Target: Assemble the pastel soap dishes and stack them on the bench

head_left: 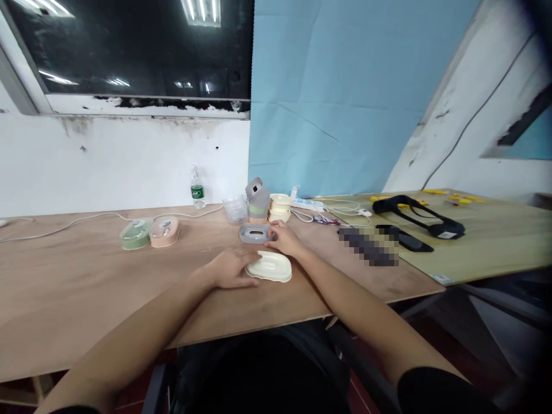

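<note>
A shallow cream oval tray (pixel 271 267) lies on the wooden table in front of me. Beside its left end, my left hand (pixel 233 268) has its thumb stretched out apart from the fingers, and the fingertips touch the tray's edge. Just behind the tray sits a grey oval shell (pixel 254 234) with a slot in its middle. My right hand (pixel 283 237) grips the right end of this shell with its fingertips. Behind the shell stand a leaning stack of grey, green and orange shells (pixel 259 204), nested clear covers (pixel 235 210) and a pile of cream trays (pixel 279 208).
Left of my hands are a green oval box (pixel 135 234) and a pink oval box (pixel 164 231), both with clear covers. A water bottle (pixel 197 188) stands by the wall. Cables and a power strip (pixel 308 204) lie behind; a black headset-like strap (pixel 418 215) lies right.
</note>
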Available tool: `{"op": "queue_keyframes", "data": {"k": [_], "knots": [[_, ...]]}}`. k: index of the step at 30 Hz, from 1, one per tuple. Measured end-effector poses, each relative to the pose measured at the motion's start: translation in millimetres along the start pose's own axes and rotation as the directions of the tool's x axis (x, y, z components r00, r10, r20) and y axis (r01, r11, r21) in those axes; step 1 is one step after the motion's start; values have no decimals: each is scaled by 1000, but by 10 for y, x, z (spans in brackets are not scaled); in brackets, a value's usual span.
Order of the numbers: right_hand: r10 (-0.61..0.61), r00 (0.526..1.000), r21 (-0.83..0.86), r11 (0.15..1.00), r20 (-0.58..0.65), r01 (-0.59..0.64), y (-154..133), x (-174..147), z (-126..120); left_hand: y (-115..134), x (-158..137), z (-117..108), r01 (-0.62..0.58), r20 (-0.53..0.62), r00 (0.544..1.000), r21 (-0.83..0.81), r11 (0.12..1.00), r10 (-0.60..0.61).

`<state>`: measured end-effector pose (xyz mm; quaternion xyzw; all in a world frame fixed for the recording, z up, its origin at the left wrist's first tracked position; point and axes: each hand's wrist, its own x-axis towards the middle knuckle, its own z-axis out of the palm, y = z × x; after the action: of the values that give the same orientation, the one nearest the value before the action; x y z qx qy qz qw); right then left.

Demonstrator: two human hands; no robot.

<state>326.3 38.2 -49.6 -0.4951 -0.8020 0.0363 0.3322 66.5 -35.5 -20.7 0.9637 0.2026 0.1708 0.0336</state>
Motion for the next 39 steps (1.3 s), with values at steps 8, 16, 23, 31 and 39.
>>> {"op": "queue_keyframes", "data": {"k": [8, 16, 23, 31, 39], "knots": [[172, 979, 114, 981, -107, -160, -44, 12, -112, -210, -108, -41, 165, 12, 986, 135, 977, -168], [213, 958, 405, 906, -191, -121, -292, -10, -210, -416, -218, -106, 438, -306, 851, -38, 898, -427], [297, 929, 605, 706, 219, -368, -512, 170, -40, -297, -169, -186, 447, -356, 794, -206, 870, -492], [161, 957, 272, 935, 243, -226, -414, 308, 126, -317, -172, -147, 661, -218, 712, -116, 742, -668], [8, 969, -37, 999, 245, 1, -491, 442, 202, -513, -148, 0, 773, -92, 630, -13, 634, -771]]}}
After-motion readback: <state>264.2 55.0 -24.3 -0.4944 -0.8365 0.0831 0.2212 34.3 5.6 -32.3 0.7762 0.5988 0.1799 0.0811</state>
